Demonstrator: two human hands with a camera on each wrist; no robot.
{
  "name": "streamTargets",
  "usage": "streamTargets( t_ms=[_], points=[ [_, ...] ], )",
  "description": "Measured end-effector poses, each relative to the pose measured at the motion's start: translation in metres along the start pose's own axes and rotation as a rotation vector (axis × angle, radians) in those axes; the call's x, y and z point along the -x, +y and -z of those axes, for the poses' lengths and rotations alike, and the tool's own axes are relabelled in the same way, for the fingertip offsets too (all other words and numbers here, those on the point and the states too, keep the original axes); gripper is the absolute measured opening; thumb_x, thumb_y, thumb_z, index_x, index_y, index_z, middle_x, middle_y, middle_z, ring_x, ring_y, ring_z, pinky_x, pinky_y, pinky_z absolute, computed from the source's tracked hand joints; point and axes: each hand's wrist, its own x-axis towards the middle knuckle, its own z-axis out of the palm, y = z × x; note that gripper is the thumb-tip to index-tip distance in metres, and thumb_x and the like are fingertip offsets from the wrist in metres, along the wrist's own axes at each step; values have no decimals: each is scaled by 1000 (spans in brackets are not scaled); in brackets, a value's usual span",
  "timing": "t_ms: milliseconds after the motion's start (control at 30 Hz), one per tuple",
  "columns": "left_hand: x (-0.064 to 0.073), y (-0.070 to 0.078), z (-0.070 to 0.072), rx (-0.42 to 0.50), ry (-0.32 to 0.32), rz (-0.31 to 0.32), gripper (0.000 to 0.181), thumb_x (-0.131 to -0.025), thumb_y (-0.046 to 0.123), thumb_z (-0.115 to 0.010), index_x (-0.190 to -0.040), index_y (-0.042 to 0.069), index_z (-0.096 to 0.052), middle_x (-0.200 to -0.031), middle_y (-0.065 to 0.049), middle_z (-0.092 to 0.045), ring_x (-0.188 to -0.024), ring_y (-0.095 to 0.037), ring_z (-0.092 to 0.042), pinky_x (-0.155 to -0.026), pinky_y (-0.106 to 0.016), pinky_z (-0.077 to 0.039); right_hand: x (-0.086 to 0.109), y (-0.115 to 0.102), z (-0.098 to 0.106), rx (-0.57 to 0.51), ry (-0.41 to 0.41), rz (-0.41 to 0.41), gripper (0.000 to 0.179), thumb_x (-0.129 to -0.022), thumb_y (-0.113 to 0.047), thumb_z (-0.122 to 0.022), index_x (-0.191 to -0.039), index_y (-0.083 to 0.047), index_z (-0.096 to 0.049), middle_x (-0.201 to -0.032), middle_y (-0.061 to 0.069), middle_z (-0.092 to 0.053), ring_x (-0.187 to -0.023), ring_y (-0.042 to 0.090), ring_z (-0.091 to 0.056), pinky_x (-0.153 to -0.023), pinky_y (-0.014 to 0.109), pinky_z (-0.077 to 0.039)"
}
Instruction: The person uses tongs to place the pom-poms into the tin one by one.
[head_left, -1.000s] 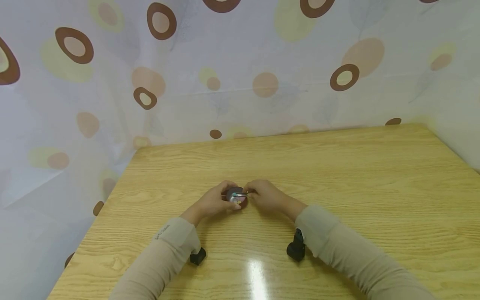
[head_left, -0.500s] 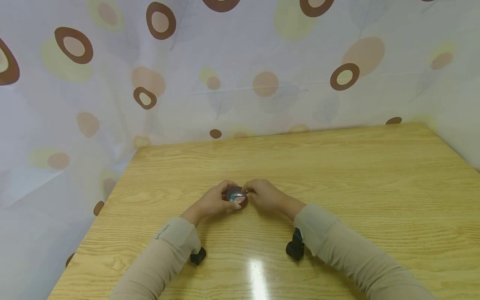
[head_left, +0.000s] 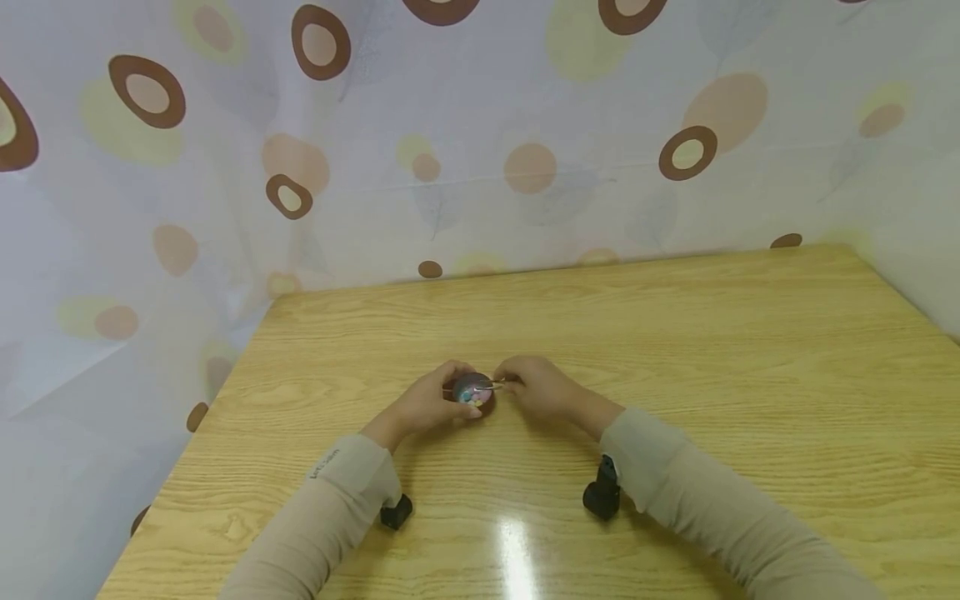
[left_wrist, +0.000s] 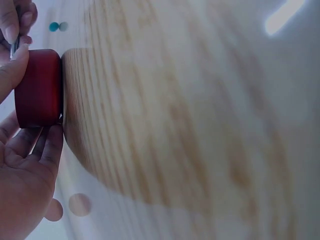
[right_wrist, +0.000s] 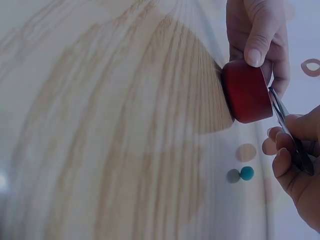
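Observation:
My left hand (head_left: 423,404) grips a small red round container (right_wrist: 248,92) from its left side, thumb near and fingers far. Small teal, pink and yellow balls (head_left: 475,400) show inside it in the head view. Between thumb and fingers, my right hand (head_left: 542,387) pinches metal tweezers (right_wrist: 286,125). Their tips reach the container's rim from the right; the rim hides what is between the tips in the wrist views. A loose teal ball (right_wrist: 247,173) rests on the table beside its own reflection, right of the container, and is hidden in the head view.
The wood-grain table (head_left: 675,333) is glossy and reflects light near its front. A white sheet (head_left: 480,125) with brown and yellow ring patterns hangs behind it and at the sides. A black wrist camera (head_left: 602,493) sits under the right sleeve.
The tweezers reached over the container with a teal ball at their tips; that ball has left the tips. My right hand has since drawn slightly back to the right. The left hand stays put.

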Motion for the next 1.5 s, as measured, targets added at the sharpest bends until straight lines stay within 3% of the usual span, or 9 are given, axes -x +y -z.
streamTargets(
  t_ms=[400, 800, 1300, 1500],
  points=[
    [0, -1, 0, -11, -1, 3, 52, -73, 23, -69, -118, 13, -43, -110, -2, -50, -103, -19, -47, -86, -34, -38, 13, 9, 11, 7, 12, -27, 16, -85, 0, -51, -99, 1, -58, -91, 9, -59, -83, 19, -54, -72, 34, -45],
    [-1, 1, 1, -14, 3, 30, 53, -72, 22, -70, -117, 13, -44, -110, -2, -50, -104, -20, -47, -86, -34, -38, 25, 20, 21, 47, 29, -42, 17, -84, 3, -50, -98, 2, -58, -96, 13, -59, -90, 26, -55, -76, 37, -45],
    [1, 3, 1, -18, 1, 33, 54, -73, 22, -70, -119, 13, -43, -111, -2, -49, -104, -20, -46, -87, -34, -38, 35, 27, 25, 82, -18, -102, 16, -84, 3, -50, -97, 3, -59, -95, 14, -59, -90, 27, -55, -76, 38, -45],
    [0, 1, 1, -17, -8, 30, 55, -73, 23, -70, -119, 13, -42, -111, -2, -49, -104, -20, -46, -87, -34, -38, 39, 29, 26, 83, -31, -88, 15, -83, 3, -51, -96, 3, -59, -92, 12, -59, -86, 25, -55, -74, 37, -45]
  ],
)
